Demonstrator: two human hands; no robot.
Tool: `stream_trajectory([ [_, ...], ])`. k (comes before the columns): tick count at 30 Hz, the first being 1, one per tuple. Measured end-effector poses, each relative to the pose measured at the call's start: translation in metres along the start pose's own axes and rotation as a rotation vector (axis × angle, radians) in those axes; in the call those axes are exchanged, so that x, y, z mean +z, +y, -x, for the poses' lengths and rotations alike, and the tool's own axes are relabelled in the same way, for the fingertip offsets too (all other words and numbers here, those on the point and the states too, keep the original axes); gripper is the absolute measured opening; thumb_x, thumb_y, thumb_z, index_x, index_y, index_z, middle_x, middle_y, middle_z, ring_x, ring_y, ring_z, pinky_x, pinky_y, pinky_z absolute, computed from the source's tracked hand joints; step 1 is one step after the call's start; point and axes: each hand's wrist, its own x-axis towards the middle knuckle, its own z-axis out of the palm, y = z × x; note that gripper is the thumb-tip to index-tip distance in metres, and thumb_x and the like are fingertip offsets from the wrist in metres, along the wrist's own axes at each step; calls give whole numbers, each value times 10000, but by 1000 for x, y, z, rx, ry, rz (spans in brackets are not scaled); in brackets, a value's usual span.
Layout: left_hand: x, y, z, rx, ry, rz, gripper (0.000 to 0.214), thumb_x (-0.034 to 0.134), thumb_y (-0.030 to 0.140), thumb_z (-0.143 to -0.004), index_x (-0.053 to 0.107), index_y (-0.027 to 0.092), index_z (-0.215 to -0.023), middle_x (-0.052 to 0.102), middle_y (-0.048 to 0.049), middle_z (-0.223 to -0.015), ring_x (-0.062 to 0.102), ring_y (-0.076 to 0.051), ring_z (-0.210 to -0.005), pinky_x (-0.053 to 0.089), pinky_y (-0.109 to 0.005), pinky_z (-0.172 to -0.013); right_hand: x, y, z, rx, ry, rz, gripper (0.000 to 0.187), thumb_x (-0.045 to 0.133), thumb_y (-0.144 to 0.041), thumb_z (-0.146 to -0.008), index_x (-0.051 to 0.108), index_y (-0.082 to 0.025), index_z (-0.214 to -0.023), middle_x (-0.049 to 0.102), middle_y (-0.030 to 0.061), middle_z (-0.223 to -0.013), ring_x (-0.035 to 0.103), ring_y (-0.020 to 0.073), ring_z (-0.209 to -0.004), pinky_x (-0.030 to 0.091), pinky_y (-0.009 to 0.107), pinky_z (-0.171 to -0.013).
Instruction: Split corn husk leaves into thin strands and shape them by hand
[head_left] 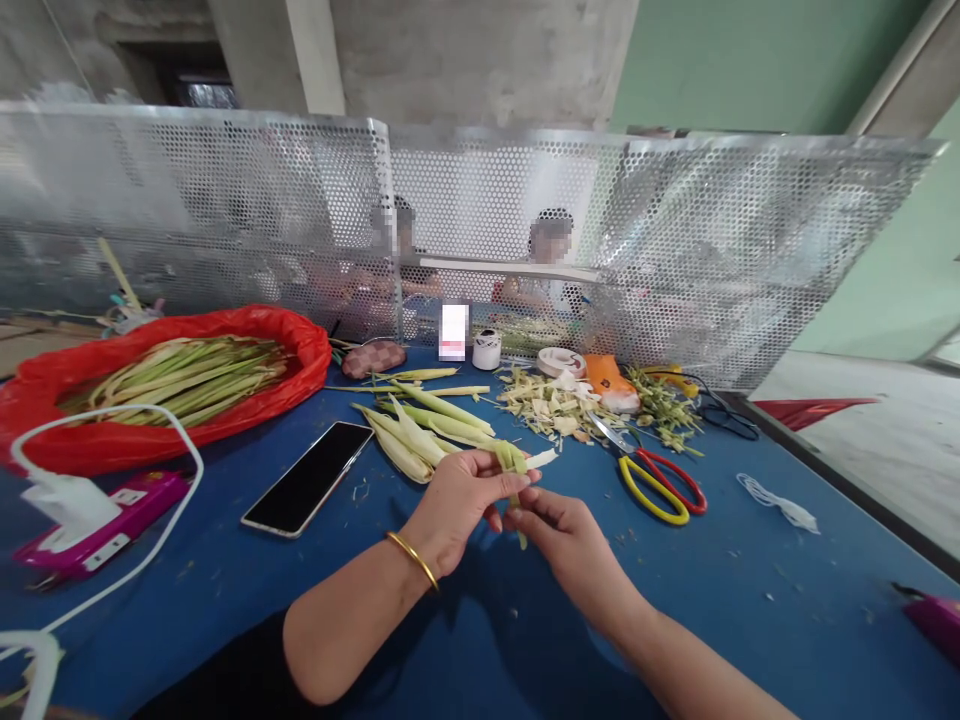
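My left hand [459, 497], with a gold bangle on its wrist, is closed in a pinch on a folded green leaf strip [516, 459] above the blue table [750, 590]. My right hand [559, 532] is closed on the strip's lower end, just below and to the right of the left hand. A pale tip of the strip sticks out to the right. Several folded leaf pieces [420, 425] lie just beyond my hands.
A red bag of leaf strips [169, 375] sits at the left. A black phone [309, 477], a charger on a pink box [90, 520], scissors [660, 480], leaf scraps [555, 405], tape rolls and a perforated metal screen [480, 220] with people behind it.
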Motion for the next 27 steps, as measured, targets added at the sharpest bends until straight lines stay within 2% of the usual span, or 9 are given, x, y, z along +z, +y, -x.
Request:
stream_trajectory([
  [4,-4,5,-3,-4,57,22,272,789,326,-641,720,118,-802,732,-125,-933,673,-188,-763,369,-169,-400,-2,-4,4,-9,25,97,247,624,-339,-792,662,-173,-613,545,-9,-611,448,132,-593,359,250,-586],
  [7,-7,8,-6,2,92,31,254,788,308,-645,706,109,-780,729,-143,-966,690,-211,-813,347,-160,-389,0,-10,9,-16,-58,102,237,611,-296,-801,654,-182,-597,543,-11,-609,490,137,-602,372,245,-592],
  [11,-7,9,-6,-17,95,21,231,759,288,-674,679,106,-792,729,-142,-935,692,-198,-775,312,-158,-377,-2,-18,15,-190,-143,293,246,567,-265,-854,639,-196,-630,579,7,-658,537,156,-665,396,253,-645],
  [13,-7,10,-5,-35,76,-4,239,753,301,-676,675,107,-792,725,-136,-929,683,-182,-746,279,-162,-367,-7,-19,14,-295,-58,435,282,519,-282,-896,596,-204,-635,570,14,-672,527,161,-668,393,263,-651],
  [16,-8,11,-3,-52,-22,-60,265,763,316,-654,684,115,-808,712,-94,-879,634,-128,-650,241,-172,-367,-20,-17,8,-355,228,515,212,478,-300,-921,584,-216,-758,585,36,-772,543,179,-710,405,279,-669],
  [18,-8,13,-1,-76,-86,-82,300,772,319,-634,695,125,-849,689,-55,-830,581,-91,-590,234,-174,-377,-27,-14,2,-352,319,548,119,507,-292,-900,602,-221,-892,614,62,-894,574,207,-803,418,297,-714],
  [20,-8,13,0,-96,-105,-94,361,783,318,-613,699,141,-917,646,-12,-748,536,-76,-560,236,-176,-389,-32,-12,-4,-321,245,574,108,536,-287,-878,623,-228,-901,638,64,-936,588,225,-861,421,312,-752],
  [22,-8,13,1,-91,-95,-121,419,790,330,-603,694,152,-970,581,28,-651,492,-73,-538,238,-182,-400,-33,-10,-7,-261,169,573,128,551,-310,-869,626,-230,-804,655,47,-865,592,223,-824,422,310,-736],
  [27,-7,4,-3,-61,3,-187,390,769,387,-629,689,151,-929,529,54,-584,414,-71,-504,224,-202,-425,-27,-9,-3,-166,152,533,196,539,-359,-869,556,-224,-728,613,8,-708,545,182,-672,395,273,-620],
])
